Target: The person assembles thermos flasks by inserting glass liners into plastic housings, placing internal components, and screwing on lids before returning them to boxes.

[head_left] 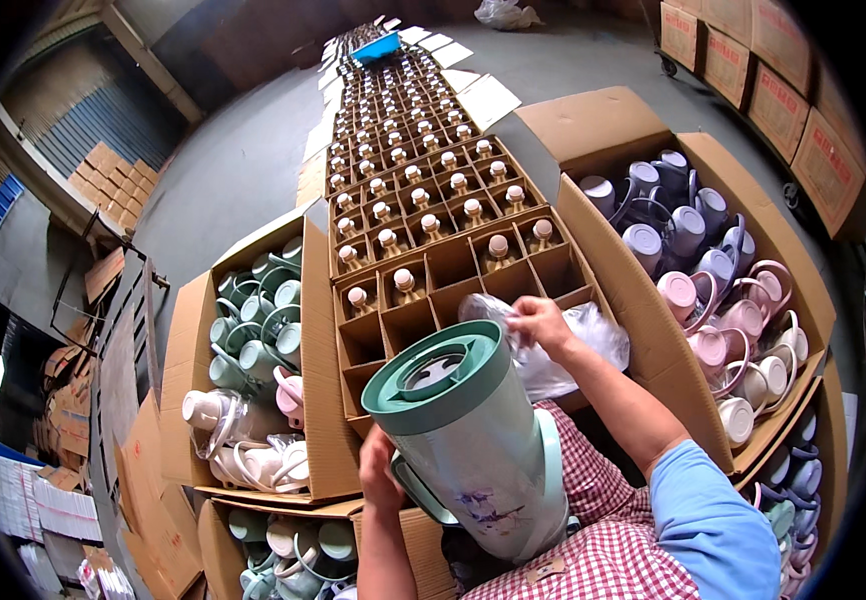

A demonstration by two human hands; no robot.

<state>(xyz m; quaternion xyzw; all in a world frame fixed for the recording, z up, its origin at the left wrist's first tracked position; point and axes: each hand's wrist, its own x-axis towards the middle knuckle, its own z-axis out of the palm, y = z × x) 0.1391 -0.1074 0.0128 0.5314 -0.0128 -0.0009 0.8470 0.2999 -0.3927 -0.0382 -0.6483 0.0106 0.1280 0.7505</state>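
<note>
Floor: grey (573,65), with a line of partitioned cartons (408,324) running off toward twelve o'clock, bottles (432,226) with pale tops in many cells.
Flask: pale green (488,480), at six o'clock from the centre, before the checked apron (603,565).
Long axis: tilted, from five o'clock to eleven; the darker green ringed end (436,378) points up and toward eleven.
Side handle: green (415,492), on the flask's seven-o'clock side.
Right hand: at one o'clock of the flask (541,326), fingers pinching clear plastic (601,338).
Left hand: beside the flask at nine o'clock (381,470); fingers partly hidden, grip cannot be told.
Open boxes: green vessels (255,354) toward nine, lilac (688,230) and pink ones (710,346) toward three.
</note>
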